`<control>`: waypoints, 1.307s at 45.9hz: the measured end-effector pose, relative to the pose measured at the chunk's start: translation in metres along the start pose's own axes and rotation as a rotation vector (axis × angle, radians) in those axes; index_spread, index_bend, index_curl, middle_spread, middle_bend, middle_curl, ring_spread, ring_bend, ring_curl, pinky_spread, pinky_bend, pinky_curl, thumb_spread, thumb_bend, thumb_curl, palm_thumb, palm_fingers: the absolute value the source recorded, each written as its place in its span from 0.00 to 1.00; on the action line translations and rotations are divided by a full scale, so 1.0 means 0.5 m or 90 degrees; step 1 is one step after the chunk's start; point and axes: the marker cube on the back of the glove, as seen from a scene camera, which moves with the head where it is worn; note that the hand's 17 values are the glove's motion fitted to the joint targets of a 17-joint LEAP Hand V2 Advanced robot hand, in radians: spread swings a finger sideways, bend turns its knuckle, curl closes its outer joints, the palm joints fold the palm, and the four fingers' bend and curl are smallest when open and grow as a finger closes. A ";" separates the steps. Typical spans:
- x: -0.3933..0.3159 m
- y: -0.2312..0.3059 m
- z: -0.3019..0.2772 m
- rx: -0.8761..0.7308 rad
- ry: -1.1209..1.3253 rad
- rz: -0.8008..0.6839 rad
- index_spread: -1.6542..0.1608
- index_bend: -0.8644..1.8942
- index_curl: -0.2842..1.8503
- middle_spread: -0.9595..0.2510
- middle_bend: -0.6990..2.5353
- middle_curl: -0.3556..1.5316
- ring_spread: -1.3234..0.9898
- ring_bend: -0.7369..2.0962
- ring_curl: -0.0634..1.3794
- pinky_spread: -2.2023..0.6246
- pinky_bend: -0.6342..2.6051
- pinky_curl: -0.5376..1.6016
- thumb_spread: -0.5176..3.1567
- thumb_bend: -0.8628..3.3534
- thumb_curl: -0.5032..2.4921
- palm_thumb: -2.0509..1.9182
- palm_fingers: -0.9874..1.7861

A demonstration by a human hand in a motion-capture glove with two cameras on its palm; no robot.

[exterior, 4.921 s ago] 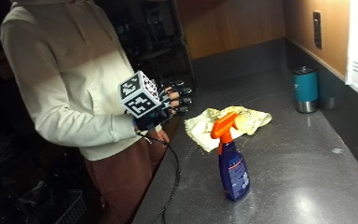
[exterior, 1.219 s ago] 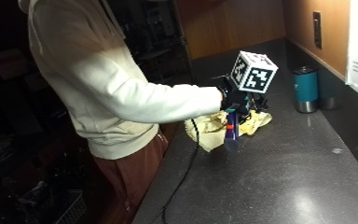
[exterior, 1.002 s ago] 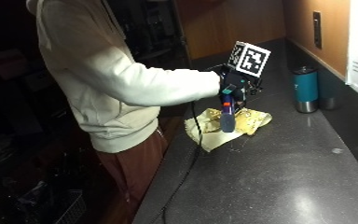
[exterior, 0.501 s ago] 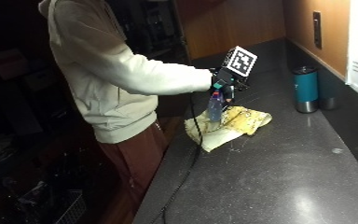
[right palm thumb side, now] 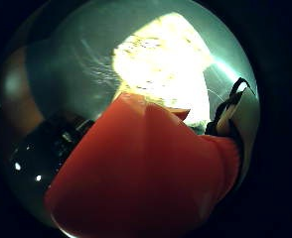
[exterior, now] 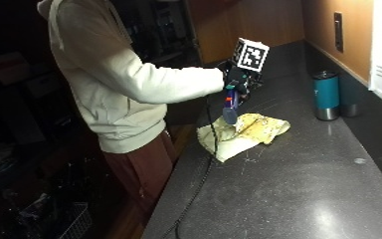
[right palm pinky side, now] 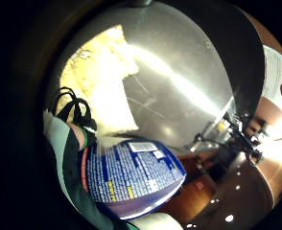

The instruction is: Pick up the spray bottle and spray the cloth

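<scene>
Above the crumpled yellow cloth (exterior: 244, 133) on the dark tabletop (exterior: 297, 189), the gloved right hand (exterior: 238, 83) grips the blue plastic spray bottle (exterior: 231, 105) by its orange neck, likely rigid, light, slightly slick.

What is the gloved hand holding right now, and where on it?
The right hand holds the spray bottle by its upper part near the trigger, lifted above the cloth.

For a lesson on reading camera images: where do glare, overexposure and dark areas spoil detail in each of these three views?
Outside view: the room's left side is dark; the counter shows soft sheen. Thumb side palm view: the cloth is blown out to near white, and the spray bottle's orange head fills the view. Little finger side palm view: a bright glare streak crosses the counter, and the cloth is overexposed, but the bottle's label print shows.
</scene>
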 end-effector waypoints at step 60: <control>-0.466 -0.284 0.058 0.397 -0.663 -0.259 0.84 0.46 0.38 0.71 0.37 0.43 0.50 0.43 0.32 0.73 0.29 0.43 0.20 0.20 0.43 0.76 0.84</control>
